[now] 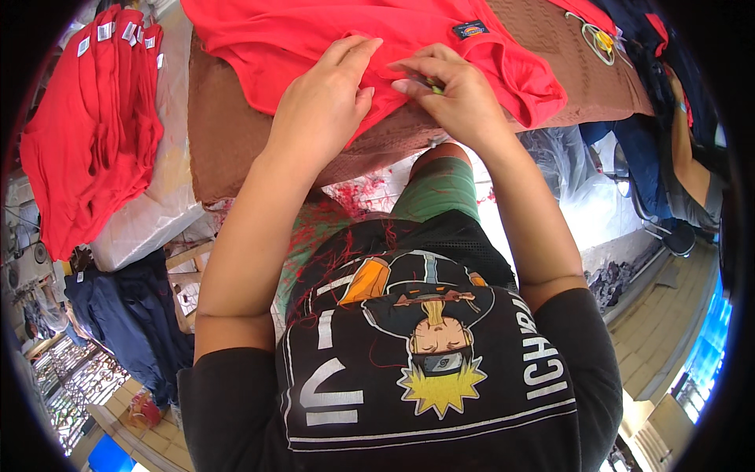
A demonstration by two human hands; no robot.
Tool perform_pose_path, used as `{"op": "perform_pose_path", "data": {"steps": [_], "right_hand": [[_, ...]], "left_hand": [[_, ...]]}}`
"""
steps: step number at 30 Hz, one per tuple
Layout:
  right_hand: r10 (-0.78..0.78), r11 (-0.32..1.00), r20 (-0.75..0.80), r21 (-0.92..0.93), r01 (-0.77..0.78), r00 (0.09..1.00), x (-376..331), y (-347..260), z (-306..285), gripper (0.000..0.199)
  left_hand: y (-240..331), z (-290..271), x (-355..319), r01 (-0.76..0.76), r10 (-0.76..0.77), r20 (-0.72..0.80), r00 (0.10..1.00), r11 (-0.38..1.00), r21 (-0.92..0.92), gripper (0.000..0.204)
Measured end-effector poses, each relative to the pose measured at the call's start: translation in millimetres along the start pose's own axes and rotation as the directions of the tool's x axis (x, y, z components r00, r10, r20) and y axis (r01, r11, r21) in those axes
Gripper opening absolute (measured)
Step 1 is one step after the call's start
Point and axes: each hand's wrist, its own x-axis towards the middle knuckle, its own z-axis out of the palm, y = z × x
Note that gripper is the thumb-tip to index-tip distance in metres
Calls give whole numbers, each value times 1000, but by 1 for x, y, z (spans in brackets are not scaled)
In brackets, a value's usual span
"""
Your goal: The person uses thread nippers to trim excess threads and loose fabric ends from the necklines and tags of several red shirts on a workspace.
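Observation:
A red garment with a dark label near its neckline lies spread over the table in front of me. My left hand rests on it with fingers stretched out and the thumb apart, touching the cloth. Close beside it, my right hand is closed around a small tool, apparently thread snips. Only a bit of dark metal and a yellow-green part show between the fingers; the rest is hidden in the palm. Right thumb and forefinger point toward the left hand, over the garment's near edge.
A brown cloth covers the table. At the left hang or lie several red garments, with dark blue clothing below. A pale cord with a yellow piece lies at the far right. Another person's arm is at the right edge. Red thread scraps litter my lap.

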Motion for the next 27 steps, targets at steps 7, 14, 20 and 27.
{"op": "perform_pose_path", "data": {"steps": [7, 14, 20, 27], "right_hand": [[158, 980, 88, 107, -167, 983, 1, -2, 0, 18], [64, 980, 174, 173, -95, 983, -1, -2, -14, 20], [-26, 984, 262, 178, -21, 965, 1, -11, -25, 14], [-81, 991, 279, 121, 49, 957, 4, -11, -24, 13]], "left_hand": [[-13, -9, 14, 28, -18, 152, 988, 997, -67, 20], [-5, -23, 15, 383, -230, 397, 889, 848, -367, 16], [-9, -24, 14, 433, -235, 444, 865, 797, -421, 20], [-8, -24, 12, 412, -213, 429, 878, 792, -450, 20]]}}
